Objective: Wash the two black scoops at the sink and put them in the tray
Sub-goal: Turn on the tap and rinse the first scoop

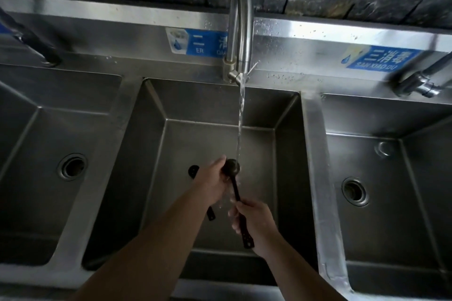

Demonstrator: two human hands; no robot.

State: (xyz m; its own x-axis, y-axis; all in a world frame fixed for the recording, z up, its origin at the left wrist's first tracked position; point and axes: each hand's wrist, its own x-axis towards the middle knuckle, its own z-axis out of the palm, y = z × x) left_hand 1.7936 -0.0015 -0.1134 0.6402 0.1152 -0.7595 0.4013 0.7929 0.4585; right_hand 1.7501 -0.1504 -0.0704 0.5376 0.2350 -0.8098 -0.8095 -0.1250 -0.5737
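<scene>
One black scoop (235, 186) is held over the middle sink basin (220, 105), its round bowl right under the running water. My right hand (254, 223) is closed around its long handle. My left hand (215, 183) has its fingers on the scoop's bowl. A second black scoop (193, 170) lies on the basin floor under my left hand; only its bowl and the handle tip near my left forearm show. No tray is in view.
A steel faucet (241, 32) pours a thin stream into the middle basin. Basins with open drains lie to the left (72, 166) and right (354, 190). Other taps stand at the far left (31, 39) and far right (420, 80). Blue labels are stuck on the backsplash.
</scene>
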